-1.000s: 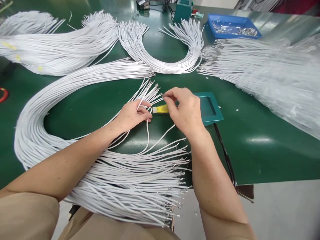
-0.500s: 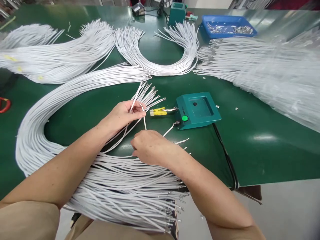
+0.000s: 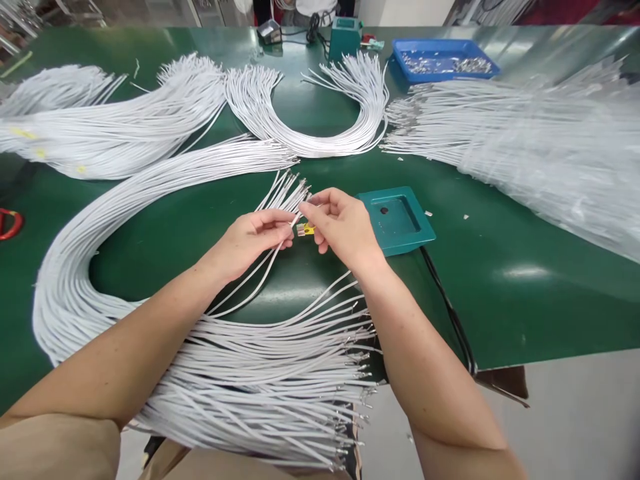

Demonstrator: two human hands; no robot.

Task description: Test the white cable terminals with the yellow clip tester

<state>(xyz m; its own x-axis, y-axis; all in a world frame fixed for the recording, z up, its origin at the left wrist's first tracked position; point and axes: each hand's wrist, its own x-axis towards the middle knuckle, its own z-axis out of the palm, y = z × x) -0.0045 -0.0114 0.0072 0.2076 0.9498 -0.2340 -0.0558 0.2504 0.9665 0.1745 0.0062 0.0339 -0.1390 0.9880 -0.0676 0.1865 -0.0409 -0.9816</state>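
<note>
My left hand (image 3: 263,237) pinches a white wire (image 3: 274,252) between thumb and fingers. Close beside it, my right hand (image 3: 340,223) has thumb and forefinger closed at the upper end of that wire. Behind both hands lies a small group of wires with metal-tipped ends (image 3: 290,193). A yellow clip (image 3: 305,229) shows between the hands, partly covered by my right fingers. It belongs by the teal device (image 3: 427,230), whose left side is hidden behind my right hand. Below my forearms spreads a large bundle of white wires (image 3: 260,373), its terminal ends toward the right.
More white wire bundles lie at the back left (image 3: 125,127) and back middle (image 3: 325,140). A plastic-covered bundle (image 3: 540,147) fills the right. At the back stand a blue tray (image 3: 445,73) of small metal parts and another teal device (image 3: 345,37). Red handles (image 3: 11,223) show at far left.
My right hand has moved up and forward from above the near bundle to meet my left hand at the wire's end. It now covers part of the teal device and yellow clip.
</note>
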